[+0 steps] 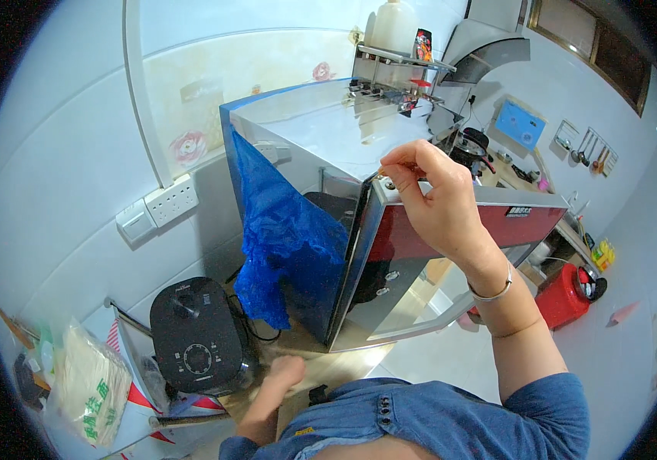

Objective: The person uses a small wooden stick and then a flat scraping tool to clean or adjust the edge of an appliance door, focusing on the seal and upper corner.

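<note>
A steel cabinet with a red and dark glass front stands before me. Crumpled blue plastic film hangs half peeled from its side. My right hand is raised at the cabinet's near top corner, thumb and fingertips pinched together. Something small may be between them; I cannot make it out. Beside that pinch is a round metal fitting on the corner. My left hand is low, fingers curled, close to the wooden surface and right of a black appliance. Nothing shows in it.
On the wall at left is a socket strip. A bag of noodles lies on a red-and-white box at lower left. Beyond the cabinet are a shelf with a white jug, a pot and a red bin.
</note>
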Motion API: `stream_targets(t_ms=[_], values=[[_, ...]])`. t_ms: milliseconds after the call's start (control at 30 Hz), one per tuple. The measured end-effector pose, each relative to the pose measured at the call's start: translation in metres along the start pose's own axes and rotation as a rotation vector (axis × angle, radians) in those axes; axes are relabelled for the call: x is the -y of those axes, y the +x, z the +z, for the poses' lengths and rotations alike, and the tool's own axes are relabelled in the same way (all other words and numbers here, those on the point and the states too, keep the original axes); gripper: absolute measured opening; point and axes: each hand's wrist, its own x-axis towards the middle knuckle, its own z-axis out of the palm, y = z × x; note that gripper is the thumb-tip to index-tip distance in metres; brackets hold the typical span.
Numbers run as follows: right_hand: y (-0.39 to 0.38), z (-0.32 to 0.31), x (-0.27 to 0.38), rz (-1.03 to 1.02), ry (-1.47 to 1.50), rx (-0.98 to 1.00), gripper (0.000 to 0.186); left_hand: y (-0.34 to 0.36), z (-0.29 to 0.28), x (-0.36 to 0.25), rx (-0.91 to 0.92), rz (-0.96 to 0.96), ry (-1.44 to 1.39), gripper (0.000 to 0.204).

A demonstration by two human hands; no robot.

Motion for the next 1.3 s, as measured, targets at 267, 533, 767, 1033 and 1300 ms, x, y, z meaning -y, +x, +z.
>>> stream_targets(t_ms=[267,533,767,1033,1300], values=[[0.003,-0.001,-0.002,0.285,0.181,0.083,0.007,-0.061,-0.181,-0.120,-1.300,0.954,-0.443,0.015],[0.008,-0.003,0.002,0.322,0.238,0.174,0.008,-0.062,-0.251,-0.182,-1.527,1.037,-0.581,0.016],[0.000,-0.002,-0.002,-0.174,-0.036,-0.001,0.007,-0.050,-0.252,-0.187,-1.498,1.038,-0.659,0.018],[-0.001,0.004,-0.007,-0.136,0.005,0.008,0.007,-0.043,-0.250,-0.189,-1.655,1.052,-0.576,0.018],[-0.002,0.002,-0.007,-0.157,-0.002,-0.028,0.009,-0.041,-0.247,-0.192,-1.720,1.022,-0.547,0.017]])
